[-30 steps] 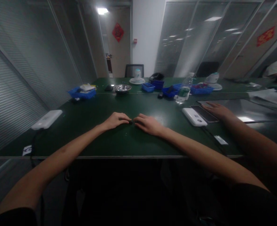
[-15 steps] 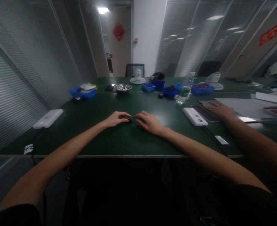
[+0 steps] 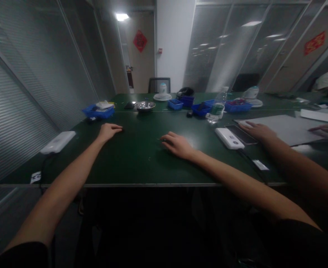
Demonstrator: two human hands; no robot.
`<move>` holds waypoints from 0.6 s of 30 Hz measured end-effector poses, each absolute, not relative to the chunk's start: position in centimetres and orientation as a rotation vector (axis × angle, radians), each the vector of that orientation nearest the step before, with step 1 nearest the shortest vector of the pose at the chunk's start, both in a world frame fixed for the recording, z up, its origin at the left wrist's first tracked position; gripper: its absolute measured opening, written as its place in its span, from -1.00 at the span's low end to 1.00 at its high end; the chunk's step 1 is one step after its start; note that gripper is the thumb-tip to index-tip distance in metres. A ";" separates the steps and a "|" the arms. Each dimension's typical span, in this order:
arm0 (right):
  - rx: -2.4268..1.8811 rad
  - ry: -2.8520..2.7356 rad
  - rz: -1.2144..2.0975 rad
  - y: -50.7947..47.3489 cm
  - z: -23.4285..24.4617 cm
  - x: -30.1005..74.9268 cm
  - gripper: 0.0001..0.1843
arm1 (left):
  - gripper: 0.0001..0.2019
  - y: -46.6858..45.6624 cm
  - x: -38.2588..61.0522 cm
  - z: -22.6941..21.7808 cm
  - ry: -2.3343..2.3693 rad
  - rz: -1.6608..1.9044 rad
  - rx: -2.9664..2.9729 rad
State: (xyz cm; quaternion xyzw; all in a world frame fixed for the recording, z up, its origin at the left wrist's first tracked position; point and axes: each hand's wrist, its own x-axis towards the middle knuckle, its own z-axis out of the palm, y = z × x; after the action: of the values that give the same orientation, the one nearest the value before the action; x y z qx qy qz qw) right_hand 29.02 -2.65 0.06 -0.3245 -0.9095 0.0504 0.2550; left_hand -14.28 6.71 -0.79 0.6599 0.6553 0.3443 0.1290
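Observation:
My left hand (image 3: pixel 110 132) is over the left part of the green table, thumb and fingers pinched together. What it holds, if anything, is too small and dark to make out. My right hand (image 3: pixel 178 144) rests low near the middle of the table, its fingers curled and closed. A thin, small tip pokes out at the fingertips, but its kind cannot be told. Nearest my left hand are a blue tray (image 3: pixel 89 113) with white and yellow packets and a metal bowl (image 3: pixel 145 108) holding small pale pieces.
White power banks with cables lie left (image 3: pixel 58 142) and right (image 3: pixel 228 138). A clear water bottle (image 3: pixel 217 108) stands by several blue trays. Another person's hand (image 3: pixel 255 130) lies beside a phone (image 3: pixel 242 134) and a grey sheet (image 3: pixel 281 126) on the right. The table's front edge is close.
My left hand has moved left and farther from me, away from my right hand. The small dark object between the hands no longer shows there. My right hand has stayed nearly in place.

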 end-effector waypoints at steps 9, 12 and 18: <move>-0.885 -2.500 0.114 -2.7 0.2 29.0 -0.67 | -0.72 5.6 -21.8 -0.4 2.427 1.129 1.283; -0.890 -2.508 0.126 -2.7 0.2 29.0 -0.67 | -0.76 5.1 -21.5 -0.4 2.469 1.082 1.386; -0.915 -2.522 0.120 -2.9 0.3 28.9 -0.68 | -0.81 4.7 -19.5 -0.2 2.543 0.889 1.695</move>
State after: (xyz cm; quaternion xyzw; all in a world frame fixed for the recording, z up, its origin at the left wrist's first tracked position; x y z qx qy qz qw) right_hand 28.87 -2.90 0.34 -0.3319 -0.9148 0.0436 0.2258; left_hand -19.54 4.72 -0.23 0.5324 0.7988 0.2793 -0.0207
